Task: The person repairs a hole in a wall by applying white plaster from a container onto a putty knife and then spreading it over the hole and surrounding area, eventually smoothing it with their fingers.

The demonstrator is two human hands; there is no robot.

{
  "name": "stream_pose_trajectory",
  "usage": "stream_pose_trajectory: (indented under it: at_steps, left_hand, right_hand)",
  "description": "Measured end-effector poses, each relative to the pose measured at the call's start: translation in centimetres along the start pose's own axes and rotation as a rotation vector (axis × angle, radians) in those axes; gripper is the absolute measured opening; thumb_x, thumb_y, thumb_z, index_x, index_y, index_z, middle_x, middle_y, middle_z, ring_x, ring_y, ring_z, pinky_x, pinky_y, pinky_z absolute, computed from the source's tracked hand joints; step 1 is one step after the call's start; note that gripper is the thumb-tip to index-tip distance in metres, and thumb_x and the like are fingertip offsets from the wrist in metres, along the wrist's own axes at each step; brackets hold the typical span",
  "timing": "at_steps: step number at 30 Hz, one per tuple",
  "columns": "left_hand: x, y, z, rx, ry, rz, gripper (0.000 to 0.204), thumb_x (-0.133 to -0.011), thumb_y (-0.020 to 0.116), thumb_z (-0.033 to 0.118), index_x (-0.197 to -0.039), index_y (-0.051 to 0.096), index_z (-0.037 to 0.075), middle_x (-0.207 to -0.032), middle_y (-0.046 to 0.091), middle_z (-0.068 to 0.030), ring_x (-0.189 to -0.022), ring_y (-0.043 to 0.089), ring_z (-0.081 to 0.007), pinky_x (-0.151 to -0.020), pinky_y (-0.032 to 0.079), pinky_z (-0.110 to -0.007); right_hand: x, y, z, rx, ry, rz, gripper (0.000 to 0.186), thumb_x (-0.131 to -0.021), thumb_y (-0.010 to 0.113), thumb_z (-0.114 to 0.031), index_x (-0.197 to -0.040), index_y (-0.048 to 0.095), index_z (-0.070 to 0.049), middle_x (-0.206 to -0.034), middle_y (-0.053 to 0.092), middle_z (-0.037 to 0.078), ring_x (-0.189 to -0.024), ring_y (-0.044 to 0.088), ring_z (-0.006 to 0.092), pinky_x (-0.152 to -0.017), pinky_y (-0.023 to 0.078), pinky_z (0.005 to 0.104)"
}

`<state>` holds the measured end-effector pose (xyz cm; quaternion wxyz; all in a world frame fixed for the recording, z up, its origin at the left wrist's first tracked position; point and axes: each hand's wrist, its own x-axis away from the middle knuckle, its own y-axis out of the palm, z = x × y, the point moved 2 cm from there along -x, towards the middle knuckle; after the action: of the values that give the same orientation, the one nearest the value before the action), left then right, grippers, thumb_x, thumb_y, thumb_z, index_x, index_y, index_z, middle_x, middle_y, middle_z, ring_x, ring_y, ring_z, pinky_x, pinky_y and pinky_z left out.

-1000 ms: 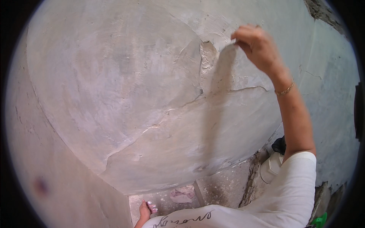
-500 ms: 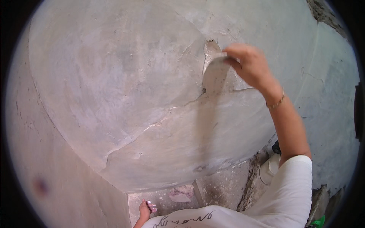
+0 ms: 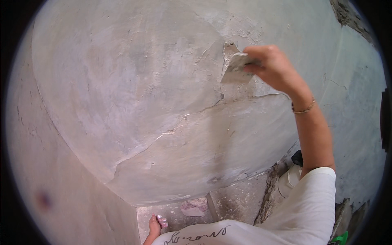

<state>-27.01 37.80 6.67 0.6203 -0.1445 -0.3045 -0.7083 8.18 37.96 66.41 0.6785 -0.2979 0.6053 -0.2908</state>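
Up at the wall [image 3: 171, 73], my right hand [image 3: 271, 65] is closed round a putty knife [image 3: 237, 71]. Its flat, greyish, plaster-smeared blade points down and left, over a patch [image 3: 230, 51] with raised, broken edges. The blade hides part of that patch, and my fingers cover most of the handle. Low down, beside my shirt, my left hand [image 3: 157, 223] hangs with its fingers a little bent and apart. Whitish smears or nails show on those fingertips, and I see nothing held there.
A long crack [image 3: 167, 132] runs across the wall below the patch. On the speckled floor [image 3: 175, 220] lies a crumpled pinkish-white piece [image 3: 194, 207]. A white bucket-like container [image 3: 288, 181] stands near my right side, partly behind my sleeve. Another wall [image 3: 61, 175] meets this one at the left.
The putty knife's blade has tilted, with its edge now lower left and more of its smeared face showing. My right hand has shifted slightly right. My left hand has hardly moved.
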Motion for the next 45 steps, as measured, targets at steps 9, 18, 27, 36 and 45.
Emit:
stream_pose_trajectory:
  at_steps: [9, 18, 27, 36, 45]
  left_hand:
    - [-0.7, 1.4, 0.3, -0.070, 0.029, -0.066, 0.054, -0.092, 0.026, 0.048, -0.098, 0.045, -0.002, -0.077, 0.054, -0.0162, -0.069, 0.057, -0.0278, -0.058, 0.052, -0.044]
    - [-0.2, 1.0, 0.5, -0.031, -0.013, -0.059, 0.050, -0.093, 0.026, 0.045, -0.092, 0.047, 0.000, -0.075, 0.057, -0.0162, -0.060, 0.058, -0.0263, -0.051, 0.052, -0.038]
    - [-0.4, 1.4, 1.4, -0.033, 0.015, -0.037, 0.050, -0.093, 0.026, 0.045, -0.090, 0.048, 0.001, -0.073, 0.059, -0.0154, -0.055, 0.058, -0.0254, -0.048, 0.052, -0.036]
    - [-1.5, 0.5, 0.1, -0.065, -0.001, -0.090, 0.056, -0.091, 0.026, 0.050, -0.096, 0.045, -0.002, -0.076, 0.055, -0.0180, -0.063, 0.057, -0.0310, -0.057, 0.052, -0.044]
    - [-1.2, 0.8, 0.5, -0.036, -0.030, -0.079, 0.050, -0.093, 0.025, 0.045, -0.091, 0.047, 0.000, -0.075, 0.059, -0.0174, -0.056, 0.058, -0.0267, -0.049, 0.053, -0.037]
  right_hand:
    - [-3.2, -4.7, 4.3, 0.068, -0.121, 0.362, 0.019, -0.073, 0.062, -0.012, -0.089, 0.059, -0.003, -0.083, 0.063, 0.013, -0.075, 0.060, 0.0270, -0.066, 0.045, 0.0343]
    - [0.6, 2.2, 1.6, -0.100, -0.036, 0.397, 0.012, -0.072, 0.062, -0.006, -0.082, 0.055, -0.005, -0.071, 0.058, 0.015, -0.064, 0.056, 0.0314, -0.058, 0.043, 0.0350]
    - [1.0, -0.6, 2.5, -0.447, -0.020, 0.514, 0.017, -0.076, 0.059, -0.005, -0.092, 0.061, 0.000, -0.082, 0.065, 0.008, -0.073, 0.058, 0.0116, -0.067, 0.045, 0.0258]
    - [3.0, -1.1, 4.9, -0.534, 0.263, 0.571, 0.021, -0.077, 0.059, -0.004, -0.097, 0.061, 0.000, -0.086, 0.064, 0.005, -0.077, 0.058, 0.0115, -0.069, 0.046, 0.0234]
    - [10.0, 12.5, -0.5, -0.756, 0.221, 0.506, 0.021, -0.076, 0.060, 0.000, -0.097, 0.057, 0.000, -0.087, 0.062, 0.007, -0.079, 0.058, 0.0126, -0.071, 0.046, 0.0257]
